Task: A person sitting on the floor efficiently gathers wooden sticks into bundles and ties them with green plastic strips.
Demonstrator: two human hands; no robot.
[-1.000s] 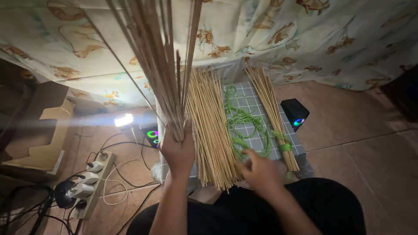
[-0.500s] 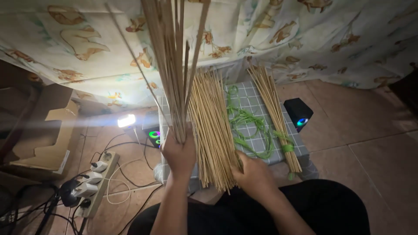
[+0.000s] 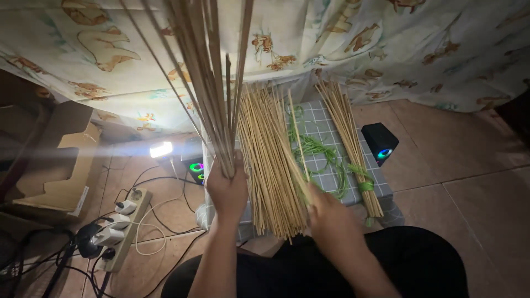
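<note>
Left hand [image 3: 227, 190] raised in a fist; right hand [image 3: 327, 212] lowered, fingers curled.

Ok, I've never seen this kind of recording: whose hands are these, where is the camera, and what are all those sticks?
There is no machine here. The one view comes from a camera on a person's head, looking down at their own bare hands. The left hand has a closed grip on a bunch of thin sticks held upright. The right hand pinches one stick from a loose pile lying on a checked grey cloth. Green ties lie beside it, and a tied bundle at the right. A power strip sits on the floor.
</note>
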